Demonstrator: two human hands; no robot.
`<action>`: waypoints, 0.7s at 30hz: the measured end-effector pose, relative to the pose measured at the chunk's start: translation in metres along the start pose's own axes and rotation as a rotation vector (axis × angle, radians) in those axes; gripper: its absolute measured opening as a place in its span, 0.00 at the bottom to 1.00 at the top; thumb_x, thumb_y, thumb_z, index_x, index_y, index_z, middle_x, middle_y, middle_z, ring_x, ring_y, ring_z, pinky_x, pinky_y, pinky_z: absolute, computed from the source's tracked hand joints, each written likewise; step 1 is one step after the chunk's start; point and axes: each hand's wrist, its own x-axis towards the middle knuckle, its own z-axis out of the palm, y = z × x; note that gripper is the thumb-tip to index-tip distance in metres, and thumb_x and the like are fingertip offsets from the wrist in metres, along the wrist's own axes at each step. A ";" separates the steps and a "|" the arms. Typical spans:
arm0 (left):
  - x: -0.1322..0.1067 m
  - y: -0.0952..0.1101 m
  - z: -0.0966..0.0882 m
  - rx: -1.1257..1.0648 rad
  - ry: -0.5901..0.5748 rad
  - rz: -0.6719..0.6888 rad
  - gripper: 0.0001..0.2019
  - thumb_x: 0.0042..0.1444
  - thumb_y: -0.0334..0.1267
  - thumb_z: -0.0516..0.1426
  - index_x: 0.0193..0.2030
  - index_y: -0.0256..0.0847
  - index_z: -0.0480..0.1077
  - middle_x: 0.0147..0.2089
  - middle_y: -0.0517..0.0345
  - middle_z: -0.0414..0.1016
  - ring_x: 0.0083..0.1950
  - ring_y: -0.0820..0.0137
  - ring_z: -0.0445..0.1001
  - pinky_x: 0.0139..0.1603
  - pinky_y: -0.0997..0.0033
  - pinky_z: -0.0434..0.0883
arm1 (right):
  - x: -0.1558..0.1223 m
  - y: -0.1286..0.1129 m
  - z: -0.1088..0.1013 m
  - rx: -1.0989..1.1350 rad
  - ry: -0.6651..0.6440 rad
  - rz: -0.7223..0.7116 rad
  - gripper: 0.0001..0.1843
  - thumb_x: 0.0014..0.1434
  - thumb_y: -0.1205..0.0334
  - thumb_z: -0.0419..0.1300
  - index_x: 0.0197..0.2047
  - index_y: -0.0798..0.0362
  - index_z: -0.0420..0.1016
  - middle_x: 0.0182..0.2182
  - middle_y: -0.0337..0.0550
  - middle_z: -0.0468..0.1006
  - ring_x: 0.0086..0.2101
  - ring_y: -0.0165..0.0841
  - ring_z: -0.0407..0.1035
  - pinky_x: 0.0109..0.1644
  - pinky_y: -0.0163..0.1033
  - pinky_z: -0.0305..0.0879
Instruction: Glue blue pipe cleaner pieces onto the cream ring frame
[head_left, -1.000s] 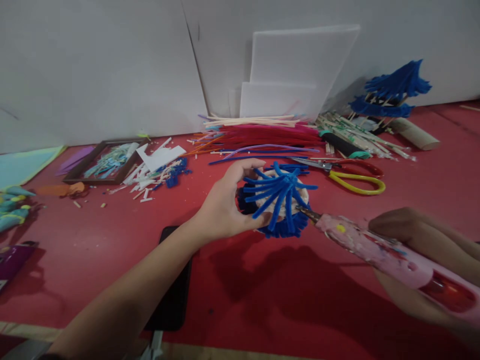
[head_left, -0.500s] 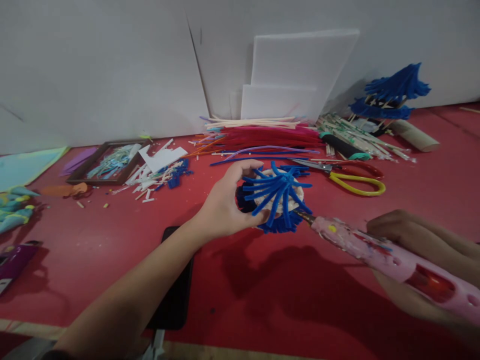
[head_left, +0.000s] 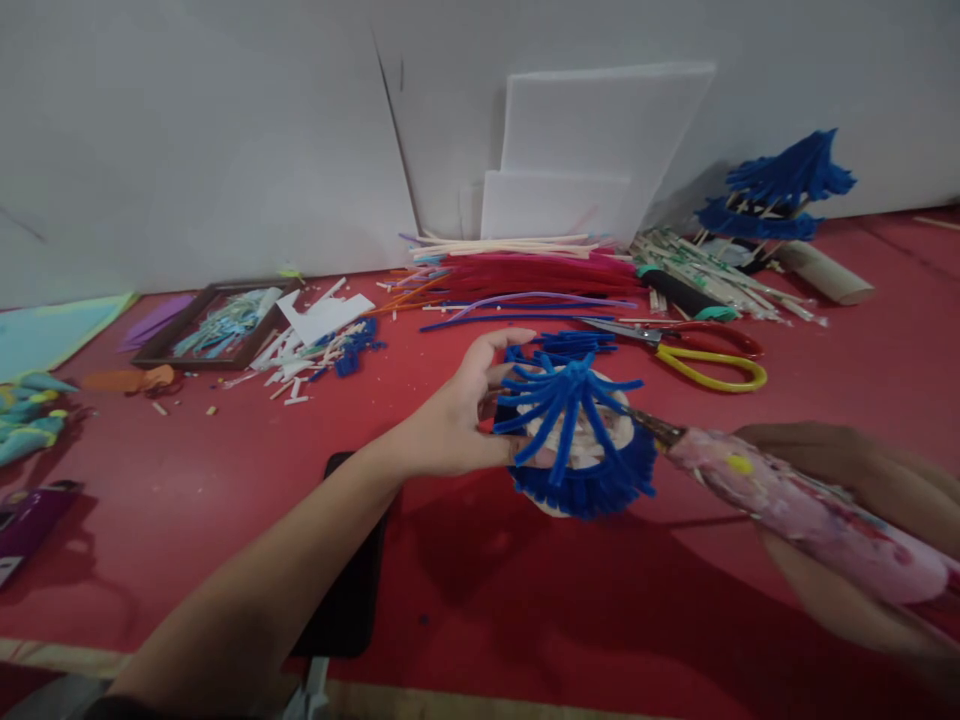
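Note:
My left hand (head_left: pixel 469 410) is closed around the left side of a small carousel-like craft model (head_left: pixel 574 430). Blue pipe-cleaner strips spread down from its peak over a whitish ring, and a blue fringe circles it lower down. In my right hand (head_left: pixel 832 480) is a pink glue gun (head_left: pixel 795 510), its body marked with dried glue and a yellow spot. The dark nozzle meets or nearly meets the model's right edge; I cannot tell if it touches. Short blue pipe-cleaner pieces (head_left: pixel 577 342) lie just behind the model.
Scissors (head_left: pixel 709 365) with red and yellow handles lie behind, near bundled pipe cleaners (head_left: pixel 517 275). A finished-looking blue-roofed model (head_left: pixel 787 185) stands back right. A phone (head_left: pixel 349 580) rests under my left forearm. A brown frame (head_left: pixel 217 325) and scraps (head_left: pixel 322 340) are at left.
The craft model has tilted and shifted slightly right and towards me in my left hand, showing more of its lower fringe. The glue gun's nozzle has moved right with it.

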 end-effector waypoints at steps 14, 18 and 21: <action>-0.003 0.006 0.007 -0.109 -0.103 -0.071 0.48 0.48 0.35 0.74 0.69 0.43 0.49 0.55 0.45 0.76 0.52 0.60 0.82 0.54 0.63 0.77 | 0.010 -0.010 -0.005 0.035 0.077 -0.130 0.07 0.68 0.58 0.55 0.48 0.44 0.71 0.39 0.45 0.81 0.37 0.39 0.79 0.44 0.43 0.76; -0.005 0.008 0.008 -0.103 -0.089 -0.087 0.48 0.48 0.36 0.73 0.70 0.44 0.50 0.59 0.42 0.75 0.54 0.59 0.81 0.55 0.63 0.77 | 0.011 -0.006 -0.001 0.009 0.134 -0.153 0.07 0.69 0.55 0.54 0.46 0.43 0.71 0.37 0.46 0.80 0.34 0.39 0.77 0.40 0.44 0.74; -0.005 0.008 0.008 -0.096 -0.078 -0.090 0.49 0.47 0.36 0.74 0.70 0.44 0.51 0.58 0.43 0.76 0.56 0.56 0.81 0.57 0.60 0.76 | 0.011 -0.005 0.000 -0.009 0.139 -0.140 0.08 0.69 0.52 0.55 0.47 0.43 0.71 0.37 0.47 0.79 0.33 0.39 0.77 0.39 0.45 0.73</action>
